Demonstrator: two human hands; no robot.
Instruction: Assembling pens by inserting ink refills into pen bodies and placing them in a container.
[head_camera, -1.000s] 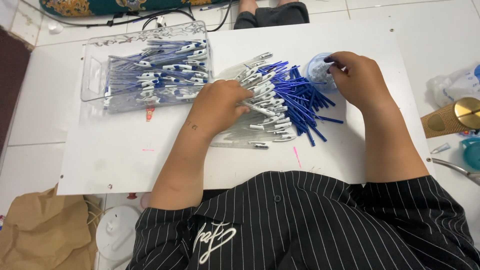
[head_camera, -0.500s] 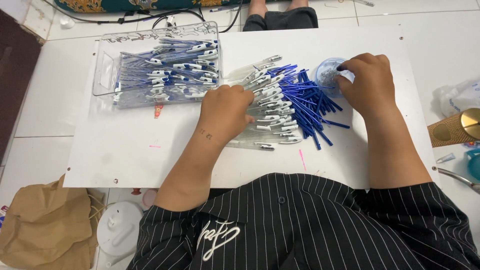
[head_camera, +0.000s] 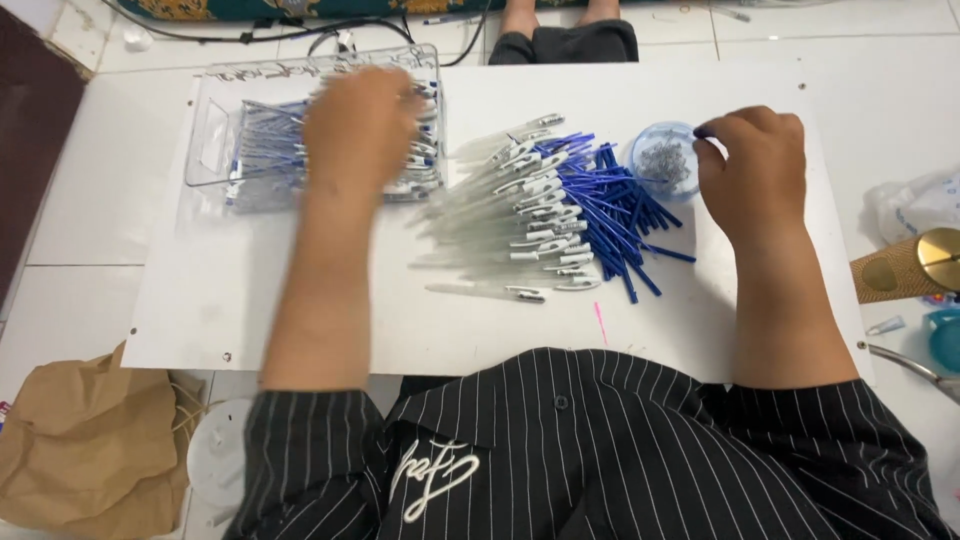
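White board (head_camera: 300, 300) with one pink mark (head_camera: 601, 324). Tray (head_camera: 215, 130): clear plastic, contents blue and white. Pen barrels (head_camera: 510, 215): clear, frosted, with white clips. Refills (head_camera: 610, 205): solid dark blue. Small round dish (head_camera: 665, 160): translucent pale blue, contents silvery grey. Shirt (head_camera: 600, 460): black with thin white vertical stripes, white script embroidery on chest. Paper bag (head_camera: 80, 445): plain brown. Floor tiles (head_camera: 60, 200): white. Round lid (head_camera: 942, 258) at right edge: gold.
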